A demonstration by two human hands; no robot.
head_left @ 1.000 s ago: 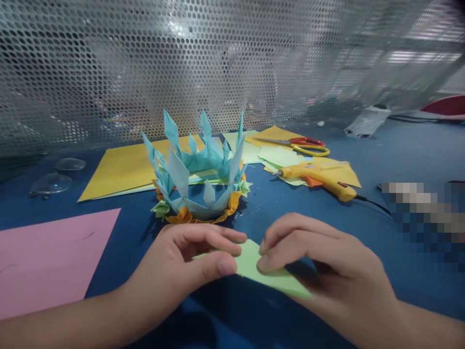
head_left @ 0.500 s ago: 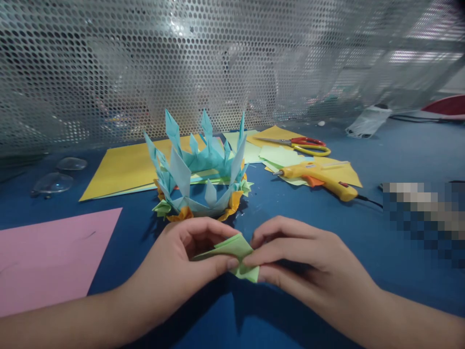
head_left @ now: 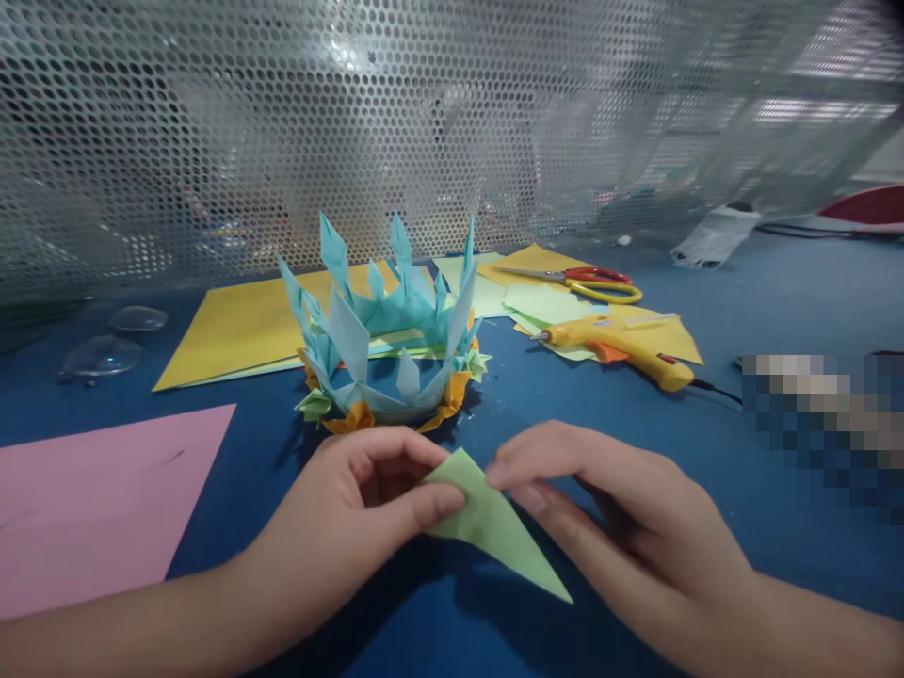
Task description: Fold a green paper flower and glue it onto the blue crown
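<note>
A light green piece of folded paper [head_left: 487, 518] is pinched between the thumb and fingers of my left hand [head_left: 374, 508], near its upper left corner. One long pointed corner of it hangs down to the right. At its upper right edge, the bent fingertips of my right hand [head_left: 614, 518] touch the paper, with thumb and forefinger close together. Just beyond my hands stands a light blue paper crown [head_left: 353, 339] with tall pointed spikes. Orange and green folded paper pieces surround its base.
A yellow glue gun [head_left: 614, 344] lies on paper scraps at the right, below red-and-yellow scissors [head_left: 600, 282]. Yellow paper [head_left: 233, 325] lies behind the crown; a pink sheet [head_left: 105, 499] is at left. Clear glasses [head_left: 105, 356] rest near a perforated metal panel [head_left: 424, 122].
The green paper has turned and opened out into a longer pointed shape. My right hand has shifted slightly right and up to its edge; my left keeps its pinch.
</note>
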